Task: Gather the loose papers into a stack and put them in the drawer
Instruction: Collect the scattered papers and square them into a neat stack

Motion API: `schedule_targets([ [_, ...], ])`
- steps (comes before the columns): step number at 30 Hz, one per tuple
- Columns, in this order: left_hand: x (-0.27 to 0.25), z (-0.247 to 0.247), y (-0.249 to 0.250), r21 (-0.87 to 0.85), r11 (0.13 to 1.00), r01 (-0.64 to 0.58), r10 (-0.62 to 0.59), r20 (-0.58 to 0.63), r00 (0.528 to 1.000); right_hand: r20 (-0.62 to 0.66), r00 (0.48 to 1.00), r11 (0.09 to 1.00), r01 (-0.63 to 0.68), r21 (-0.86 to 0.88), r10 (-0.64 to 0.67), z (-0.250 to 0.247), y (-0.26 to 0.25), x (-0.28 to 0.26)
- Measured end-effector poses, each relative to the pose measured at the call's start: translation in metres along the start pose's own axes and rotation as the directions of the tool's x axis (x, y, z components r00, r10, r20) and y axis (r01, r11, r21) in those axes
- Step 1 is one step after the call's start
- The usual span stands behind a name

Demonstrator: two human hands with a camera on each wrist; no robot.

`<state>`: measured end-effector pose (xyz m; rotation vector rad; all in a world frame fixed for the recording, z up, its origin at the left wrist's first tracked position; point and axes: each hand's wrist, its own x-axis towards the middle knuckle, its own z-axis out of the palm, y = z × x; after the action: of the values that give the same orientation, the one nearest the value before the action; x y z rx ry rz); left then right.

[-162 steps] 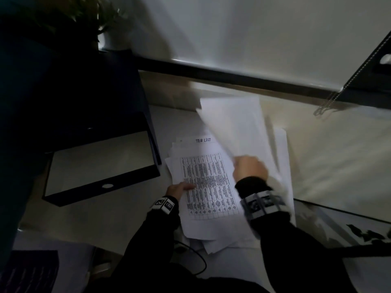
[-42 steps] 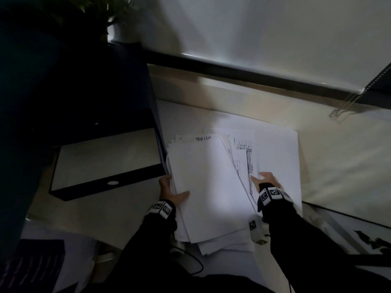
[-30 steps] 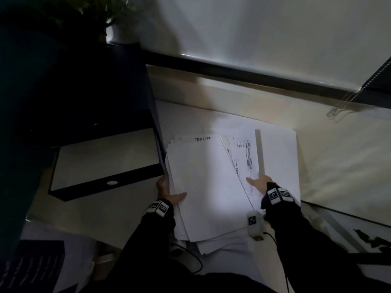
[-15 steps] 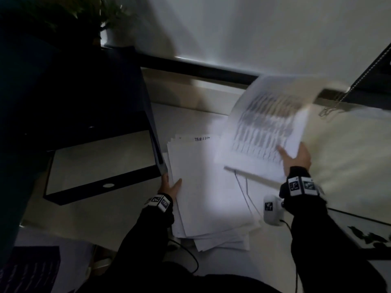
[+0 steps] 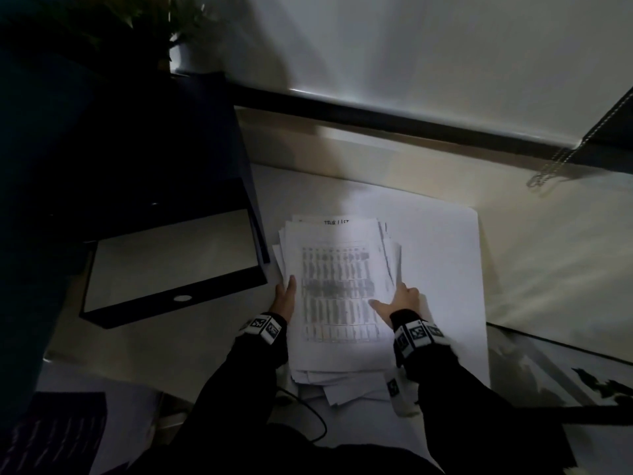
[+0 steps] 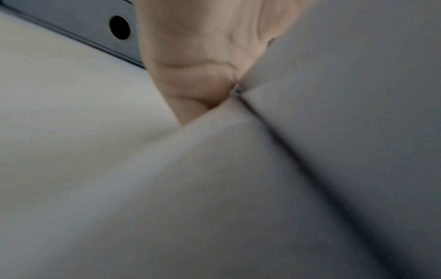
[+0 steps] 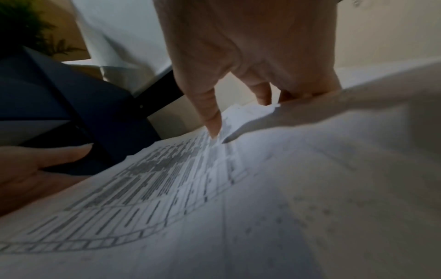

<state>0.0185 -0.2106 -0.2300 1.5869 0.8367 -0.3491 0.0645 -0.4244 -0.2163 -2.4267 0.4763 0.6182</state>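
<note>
In the head view a stack of papers (image 5: 339,293) lies on a large white sheet (image 5: 445,269), a printed table on its top page. My left hand (image 5: 286,298) holds the stack's left edge, thumb on top, fingers hidden under the paper. The left wrist view shows only the palm (image 6: 198,56) against blurred paper. My right hand (image 5: 399,299) rests flat at the stack's right edge with its fingers spread. Its index finger (image 7: 210,113) touches the top page (image 7: 167,188). Left of the stack, the open drawer (image 5: 171,269) has a pale floor and a dark front.
A dark cabinet (image 5: 137,149) stands over the drawer, with a potted plant (image 5: 154,22) on top. A black cable (image 5: 308,416) curls in front of the stack. A bead chain (image 5: 555,162) hangs at the right. A dark printed sheet (image 5: 51,433) lies at the bottom left.
Half a second ago my right hand held a printed sheet up at the right. That sheet now lies on top of the stack under the flat hand. My left hand stays at the left edge.
</note>
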Motion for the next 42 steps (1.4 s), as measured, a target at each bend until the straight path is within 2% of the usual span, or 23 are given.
schedule_targets([
  [3,-0.003,-0.003,-0.002,0.126,0.989,-0.073,0.070,0.028,0.997,-0.019,0.999,0.997,-0.045,0.064,0.046,-0.001,-0.005,-0.001],
  [4,-0.005,-0.005,-0.005,0.189,0.975,-0.117,0.105,0.071,0.992,-0.006,0.998,0.993,-0.067,0.102,0.068,-0.005,-0.005,-0.002],
  [6,-0.007,-0.009,-0.008,0.308,0.923,-0.230,0.185,0.167,0.968,0.098,0.991,0.978,-0.109,0.175,0.093,-0.017,-0.003,-0.004],
  [8,-0.006,-0.009,-0.006,0.316,0.899,-0.302,0.238,0.225,0.945,0.176,0.978,0.954,-0.160,0.255,0.117,-0.029,0.002,-0.003],
  [9,-0.004,-0.009,-0.008,0.296,0.900,-0.320,0.259,0.228,0.939,0.169,0.976,0.945,-0.178,0.273,0.134,-0.032,0.006,0.000],
  [12,-0.004,-0.010,-0.016,0.238,0.931,-0.276,0.228,0.211,0.951,0.051,0.989,0.958,-0.149,0.246,0.141,-0.031,0.020,0.012],
  [16,-0.003,-0.014,-0.028,0.157,0.969,-0.192,0.152,0.238,0.959,-0.052,0.997,0.920,-0.029,0.391,0.053,-0.019,0.037,0.026],
  [20,0.003,-0.016,-0.026,0.240,0.962,-0.131,0.098,0.143,0.985,-0.134,0.983,0.894,-0.056,0.444,0.128,-0.021,0.047,0.027],
  [23,0.005,-0.012,-0.022,0.231,0.958,-0.168,0.144,0.119,0.982,-0.156,0.986,0.880,0.023,0.475,0.058,-0.020,0.037,0.027],
  [25,0.005,-0.011,-0.021,0.299,0.921,-0.248,0.212,0.150,0.966,-0.178,0.983,0.896,0.049,0.441,0.034,-0.021,0.032,0.029],
  [27,0.005,-0.014,-0.020,0.376,0.879,-0.293,0.229,0.206,0.951,-0.191,0.981,0.910,0.060,0.410,0.022,-0.024,0.030,0.031],
  [32,0.006,-0.023,-0.020,0.466,0.824,-0.322,0.174,0.332,0.927,-0.160,0.987,0.903,0.059,0.426,0.011,-0.028,0.026,0.034],
  [35,0.013,-0.032,-0.023,0.459,0.830,-0.319,0.132,0.394,0.910,-0.159,0.986,0.859,0.033,0.512,0.057,-0.030,0.031,0.033],
  [37,0.012,-0.033,-0.022,0.435,0.834,-0.339,0.143,0.424,0.894,-0.124,0.991,0.868,0.015,0.497,0.054,-0.028,0.030,0.031],
  [39,0.014,-0.029,-0.019,0.399,0.852,-0.340,0.215,0.326,0.921,-0.152,0.984,0.880,-0.010,0.475,0.093,-0.026,0.025,0.033],
  [40,0.015,-0.025,-0.018,0.367,0.875,-0.316,0.249,0.217,0.944,-0.184,0.972,0.879,-0.042,0.475,0.146,-0.028,0.023,0.030],
  [41,0.019,-0.022,-0.017,0.324,0.908,-0.267,0.249,0.097,0.964,-0.206,0.955,0.883,-0.100,0.458,0.215,-0.030,0.022,0.026],
  [42,0.020,-0.020,-0.013,0.267,0.948,-0.175,0.181,0.003,0.983,-0.190,0.941,0.884,-0.175,0.434,0.280,-0.032,0.022,0.021],
])
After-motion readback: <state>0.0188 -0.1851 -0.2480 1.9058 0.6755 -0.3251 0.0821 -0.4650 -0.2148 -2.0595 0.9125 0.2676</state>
